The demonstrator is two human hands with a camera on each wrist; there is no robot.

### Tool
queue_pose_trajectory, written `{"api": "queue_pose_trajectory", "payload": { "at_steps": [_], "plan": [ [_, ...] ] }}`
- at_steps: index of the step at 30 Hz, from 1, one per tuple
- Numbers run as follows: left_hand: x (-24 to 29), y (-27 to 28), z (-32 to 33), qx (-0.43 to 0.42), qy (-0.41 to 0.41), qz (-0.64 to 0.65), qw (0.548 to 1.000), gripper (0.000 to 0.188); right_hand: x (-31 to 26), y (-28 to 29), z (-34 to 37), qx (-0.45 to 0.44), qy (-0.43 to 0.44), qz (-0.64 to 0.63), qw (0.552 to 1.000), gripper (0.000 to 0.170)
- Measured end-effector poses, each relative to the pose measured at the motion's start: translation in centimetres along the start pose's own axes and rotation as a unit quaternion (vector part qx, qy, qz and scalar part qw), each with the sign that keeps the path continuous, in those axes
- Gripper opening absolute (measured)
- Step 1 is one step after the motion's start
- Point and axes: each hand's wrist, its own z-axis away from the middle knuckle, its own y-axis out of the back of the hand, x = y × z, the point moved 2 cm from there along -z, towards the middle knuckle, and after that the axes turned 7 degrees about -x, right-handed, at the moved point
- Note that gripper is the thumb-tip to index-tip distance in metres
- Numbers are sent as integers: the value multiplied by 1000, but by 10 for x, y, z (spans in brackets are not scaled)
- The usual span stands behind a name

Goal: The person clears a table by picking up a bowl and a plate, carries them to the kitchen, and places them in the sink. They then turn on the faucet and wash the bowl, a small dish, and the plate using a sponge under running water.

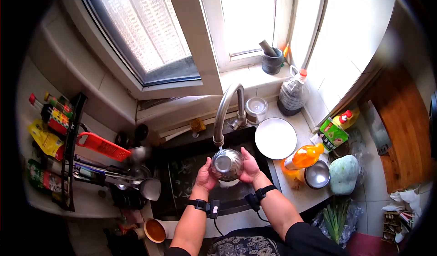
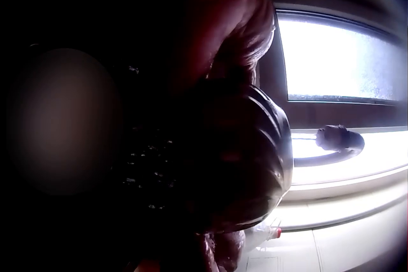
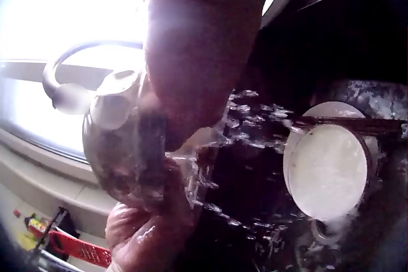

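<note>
A shiny metal bowl (image 1: 226, 164) is held bottom up under the curved faucet (image 1: 226, 110). My left hand (image 1: 206, 178) grips its left side and my right hand (image 1: 250, 167) its right side. Water runs from the spout onto the bowl's base; in the right wrist view, drops fall off the bowl (image 3: 118, 151) past my wet fingers. Below lies the dark sink (image 1: 170, 165). A pale round dish (image 3: 328, 173) stands in it, with dark sticks (image 3: 325, 121) beside it. The left wrist view is mostly dark, with the ridged bowl (image 2: 271, 151) in silhouette.
Right of the sink stand a white plate (image 1: 276, 138), an orange bottle (image 1: 304, 157), another metal bowl (image 1: 317, 174) and a pale green melon (image 1: 343, 174). A glass jar (image 1: 256, 109) sits behind. Ladles (image 1: 150, 189) and a red grater (image 1: 104, 147) hang at left.
</note>
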Motion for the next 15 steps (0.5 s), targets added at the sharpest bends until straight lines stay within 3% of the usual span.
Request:
{"api": "queue_pose_trajectory", "payload": {
  "at_steps": [1, 4, 8, 12, 13, 15],
  "plan": [
    [-1, 0, -4, -5, 1, 6, 1000, 46, -2, -3, 1, -9, 33, -13, 999, 61],
    [-3, -2, -14, -12, -9, 4, 1000, 47, -1, 10, -14, 74, 89, 7, 993, 56],
    [-4, -5, -18, -16, -19, -1, 1000, 50, -10, 24, -16, 117, 99, -12, 988, 45],
    [-1, -13, -17, -36, -37, 11, 999, 48, -14, 53, -31, 193, 165, 10, 967, 30],
    [1, -16, -17, -46, -42, 16, 998, 48, -18, 61, -30, 275, 222, 108, 929, 15],
    [4, -13, -15, -39, -72, 43, 996, 47, -23, 71, -29, 375, 266, 181, 869, 12]
  ]
}}
